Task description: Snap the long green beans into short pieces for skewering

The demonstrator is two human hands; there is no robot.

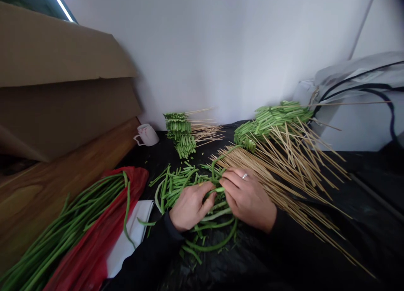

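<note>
My left hand and my right hand meet over the middle of the black-covered table, both closed on a green bean. A long curved end of bean rises behind my fingers. Beneath and to the left lie cut bean pieces, with a few longer beans in front. Just right of my right hand spreads a loose heap of bare bamboo skewers. My fingers hide part of the bean between them.
Skewered bean pieces are stacked at the back left and back right. A white mug stands near a cardboard box. Long beans lie on a red bag at left. A plastic bag sits at far right.
</note>
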